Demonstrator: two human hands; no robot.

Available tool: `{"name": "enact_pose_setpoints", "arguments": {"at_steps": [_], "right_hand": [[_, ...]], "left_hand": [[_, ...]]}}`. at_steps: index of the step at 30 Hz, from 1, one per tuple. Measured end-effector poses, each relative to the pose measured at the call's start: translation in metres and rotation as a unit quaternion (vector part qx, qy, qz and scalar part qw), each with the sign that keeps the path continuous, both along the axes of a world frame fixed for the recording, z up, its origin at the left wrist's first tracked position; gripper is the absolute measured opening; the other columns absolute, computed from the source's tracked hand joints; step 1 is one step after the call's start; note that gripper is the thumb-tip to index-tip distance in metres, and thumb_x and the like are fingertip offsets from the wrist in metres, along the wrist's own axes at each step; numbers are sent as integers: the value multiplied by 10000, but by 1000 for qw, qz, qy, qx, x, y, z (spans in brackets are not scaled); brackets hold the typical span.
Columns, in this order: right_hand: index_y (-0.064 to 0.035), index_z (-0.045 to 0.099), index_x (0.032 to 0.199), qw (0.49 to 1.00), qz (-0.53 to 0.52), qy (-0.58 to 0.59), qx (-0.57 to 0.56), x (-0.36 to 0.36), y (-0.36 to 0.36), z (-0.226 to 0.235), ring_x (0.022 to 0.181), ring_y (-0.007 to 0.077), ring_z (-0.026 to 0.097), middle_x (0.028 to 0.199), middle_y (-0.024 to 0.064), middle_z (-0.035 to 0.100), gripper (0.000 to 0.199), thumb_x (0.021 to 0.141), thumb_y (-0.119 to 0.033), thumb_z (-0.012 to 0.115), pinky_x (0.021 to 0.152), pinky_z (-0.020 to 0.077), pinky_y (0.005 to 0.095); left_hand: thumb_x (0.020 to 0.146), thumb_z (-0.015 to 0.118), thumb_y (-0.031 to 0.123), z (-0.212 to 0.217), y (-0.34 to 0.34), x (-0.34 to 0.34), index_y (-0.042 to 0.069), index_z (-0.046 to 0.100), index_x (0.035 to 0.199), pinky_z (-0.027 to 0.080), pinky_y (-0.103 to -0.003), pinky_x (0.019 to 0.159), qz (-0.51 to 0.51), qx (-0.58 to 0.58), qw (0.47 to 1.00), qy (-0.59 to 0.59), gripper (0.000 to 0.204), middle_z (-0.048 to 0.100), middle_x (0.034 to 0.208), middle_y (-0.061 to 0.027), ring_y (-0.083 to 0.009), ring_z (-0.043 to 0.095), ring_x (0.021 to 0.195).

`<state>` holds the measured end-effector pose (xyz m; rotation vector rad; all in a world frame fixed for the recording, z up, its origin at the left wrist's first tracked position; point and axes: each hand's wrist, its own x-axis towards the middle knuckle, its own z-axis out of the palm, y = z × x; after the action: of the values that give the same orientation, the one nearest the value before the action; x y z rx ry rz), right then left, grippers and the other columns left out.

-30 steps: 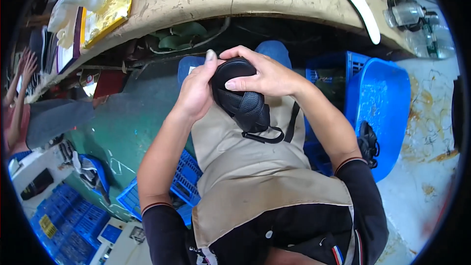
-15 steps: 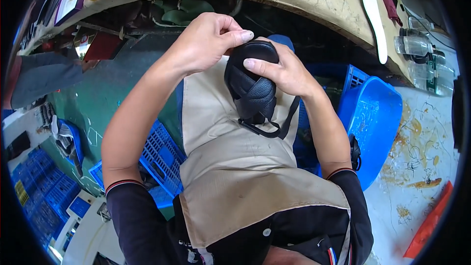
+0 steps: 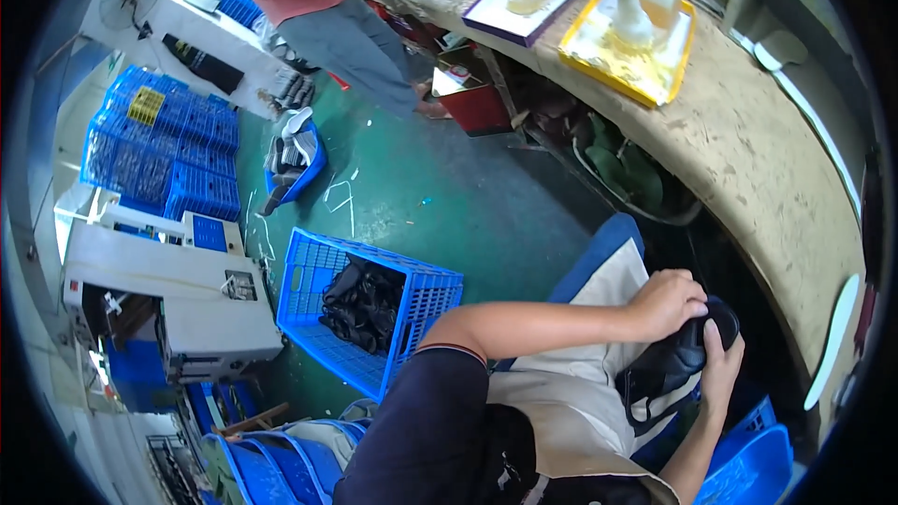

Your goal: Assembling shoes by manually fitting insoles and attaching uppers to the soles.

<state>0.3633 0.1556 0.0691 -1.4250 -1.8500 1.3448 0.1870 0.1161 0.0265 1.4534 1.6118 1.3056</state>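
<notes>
Over my lap I hold a black leather sandal (image 3: 660, 367) with crossed straps, its thin ankle strap hanging toward my body. My right hand (image 3: 721, 369) grips it from the right, thumb laid over the front part. At the far end, my left hand (image 3: 666, 303) has its fingers curled and pressed against the sandal's edge. Whether anything small is between those fingertips is hidden. A beige apron (image 3: 571, 402) lies beneath the sandal.
A worn workbench (image 3: 748, 178) curves along the right, bearing a yellow tray (image 3: 572, 49), a purple-edged tray (image 3: 479, 21) and a white strip (image 3: 832, 341). A blue crate (image 3: 435, 295) of black sandals stands on the floor. Another person (image 3: 346, 28) stands at the bench's far end.
The view has swung left, bringing the crate, a machine and the other person into sight. My hands and the sandal now appear at the lower right. Both hands stay on the sandal.
</notes>
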Motion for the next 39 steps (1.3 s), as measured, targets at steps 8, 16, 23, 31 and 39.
{"name": "enact_pose_setpoints", "arguments": {"at_steps": [8, 16, 23, 31, 39], "right_hand": [[67, 640, 1190, 992, -121, 27, -13, 48, -15, -6, 942, 216, 632, 1087, 163, 690, 377, 926, -201, 651, 904, 499, 313], [46, 687, 1061, 928, 85, 269, -242, 21, 64, -67, 818, 113, 580, 940, 44, 689, 301, 856, -167, 745, 775, 484, 229], [36, 643, 1190, 923, 132, 250, -261, -20, 51, -61, 910, 144, 604, 1059, 69, 681, 426, 840, -181, 752, 855, 490, 261], [51, 508, 1394, 934, 195, 205, -219, 54, 51, -54, 1182, 268, 568, 1332, 187, 592, 662, 821, -220, 698, 1088, 388, 379], [48, 503, 1370, 889, 404, 85, -198, -15, 95, -75, 1155, 261, 538, 1287, 182, 582, 586, 881, -238, 656, 1066, 365, 372]], "left_hand": [[830, 701, 91, -6, 5, 43, 15, 724, 883, 505, -316, 686, -13, 44, 988, -147, 96, 667, 847, -76, -210, 607, 695], [942, 644, 13, -50, 30, -25, -15, 689, 1102, 491, -217, 827, -128, -163, 836, -508, 168, 688, 978, -75, -111, 611, 864], [969, 612, 75, -11, 10, -64, -9, 732, 1107, 493, -240, 760, -166, -156, 953, -199, 201, 721, 963, -57, -117, 619, 830], [794, 725, 45, 16, -8, -20, 1, 760, 882, 488, -244, 589, -139, -71, 928, -339, 104, 707, 767, -48, -110, 562, 629], [854, 702, 238, 21, -55, -64, -4, 716, 794, 470, -314, 560, -36, -105, 978, -178, 250, 670, 685, -74, -178, 544, 590]]}}
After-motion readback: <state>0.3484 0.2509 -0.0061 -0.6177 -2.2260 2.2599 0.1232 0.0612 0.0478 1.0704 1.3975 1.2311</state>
